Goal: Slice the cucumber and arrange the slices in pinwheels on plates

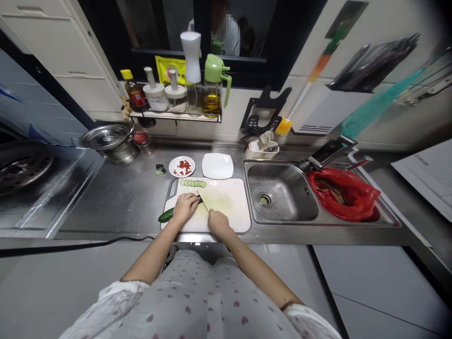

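Note:
On the white cutting board (pixel 229 219) lies a green cucumber (pixel 165 215), its uncut end sticking out to the left. My left hand (pixel 185 207) is closed over the cucumber and pins it near its cut end. In my right hand (pixel 219 223) is a kitchen knife (pixel 204 202), its blade pointing away from me and resting at the cucumber's cut end beside my left fingertips. A row of overlapping cucumber slices (pixel 193 183) lies along the board's far edge. Behind the board stand a plate with chopped red pieces (pixel 172 168) and a plain white plate (pixel 217 165).
Right of the board is a steel sink (pixel 282 207), with a red plastic bag (pixel 344 195) beyond it. Dark green scraps (pixel 160 169) lie on the counter. A lidded pot (pixel 116 148) stands at the back left, and a shelf (pixel 176 114) holds seasoning bottles.

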`<state>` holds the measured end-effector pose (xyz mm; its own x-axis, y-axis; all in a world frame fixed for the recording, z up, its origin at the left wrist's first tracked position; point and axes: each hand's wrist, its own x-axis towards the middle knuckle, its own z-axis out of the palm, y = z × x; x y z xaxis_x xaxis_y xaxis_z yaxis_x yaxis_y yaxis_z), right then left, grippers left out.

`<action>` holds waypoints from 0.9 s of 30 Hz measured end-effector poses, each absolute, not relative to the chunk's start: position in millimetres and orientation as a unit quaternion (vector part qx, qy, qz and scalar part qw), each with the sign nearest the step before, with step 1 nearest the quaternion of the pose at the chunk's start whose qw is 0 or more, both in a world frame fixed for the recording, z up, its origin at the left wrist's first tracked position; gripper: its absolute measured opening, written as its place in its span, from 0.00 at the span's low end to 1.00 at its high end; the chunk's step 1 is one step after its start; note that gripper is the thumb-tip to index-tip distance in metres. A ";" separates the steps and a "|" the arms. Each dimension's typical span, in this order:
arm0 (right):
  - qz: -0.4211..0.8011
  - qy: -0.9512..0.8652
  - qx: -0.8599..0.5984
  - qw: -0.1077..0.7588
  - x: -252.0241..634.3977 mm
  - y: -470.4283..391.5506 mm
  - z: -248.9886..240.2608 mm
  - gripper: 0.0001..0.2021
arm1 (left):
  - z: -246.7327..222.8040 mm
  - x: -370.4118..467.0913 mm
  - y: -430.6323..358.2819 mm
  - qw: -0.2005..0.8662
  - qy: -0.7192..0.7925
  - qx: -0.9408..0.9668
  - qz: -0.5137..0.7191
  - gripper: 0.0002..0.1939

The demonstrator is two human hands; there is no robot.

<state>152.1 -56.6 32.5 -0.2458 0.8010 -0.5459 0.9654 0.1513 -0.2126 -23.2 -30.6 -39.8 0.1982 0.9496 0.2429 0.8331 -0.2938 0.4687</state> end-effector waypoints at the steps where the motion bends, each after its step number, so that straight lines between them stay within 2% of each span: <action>1: -0.266 0.742 0.596 0.152 149.3 -53.1 32.7 0.16 | -39.6 -23.3 -30.6 0.117 0.583 0.765 0.247 0.12; 13: -0.265 0.747 0.596 0.131 133.7 -32.5 33.8 0.18 | -36.0 -23.0 -31.0 0.120 0.580 0.766 0.248 0.12; 27: -0.263 0.745 0.594 0.154 168.1 -72.5 32.0 0.15 | -41.8 -24.8 -29.1 0.119 0.581 0.767 0.244 0.12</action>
<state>168.1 -72.5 32.0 -0.2481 0.8032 -0.5416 0.9652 0.1571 -0.2091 -24.8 -29.1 -41.8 0.2055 0.9498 0.2360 0.8341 -0.2961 0.4654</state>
